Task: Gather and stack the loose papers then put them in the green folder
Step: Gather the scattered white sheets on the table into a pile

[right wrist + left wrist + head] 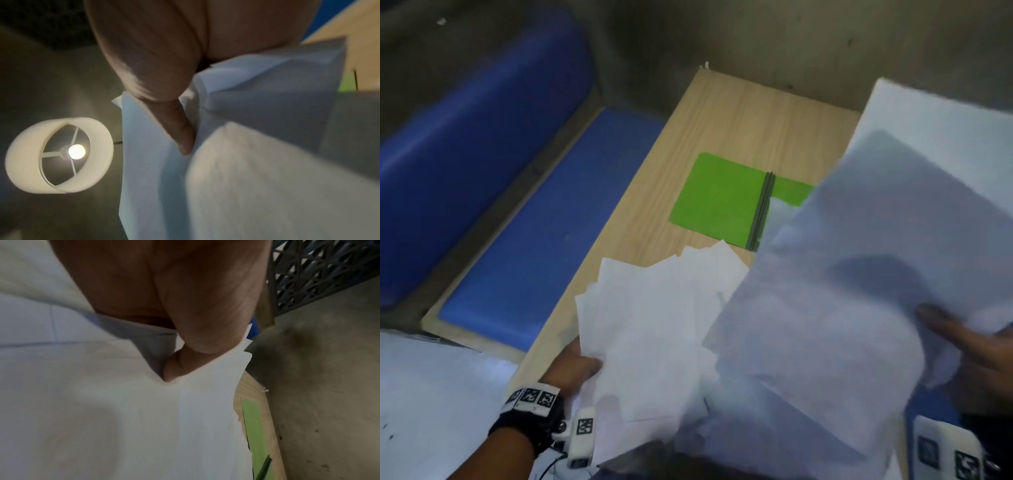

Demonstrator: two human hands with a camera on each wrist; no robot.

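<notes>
Hands share the work: the left hand (577, 365) pinches a fanned bundle of loose white paper sheets (654, 329), and the right hand (976, 349) grips more to merge above the open green plastic folder (717, 197) lying ready on the pale wooden table (750, 116).

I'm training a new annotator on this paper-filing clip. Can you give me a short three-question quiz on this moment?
1. True or false: the green folder lies open on the wooden table.
2. Multiple choice: what does the left hand hold? A) a fanned bunch of white papers B) the folder C) nothing
3. Fill in: the sheets that the right hand grips hide part of the folder's ____ half in the head view.

Key
1. True: both covers lie flat, with the dark spine between them.
2. A: the thumb presses on the bunch's edge.
3. Right.
</notes>
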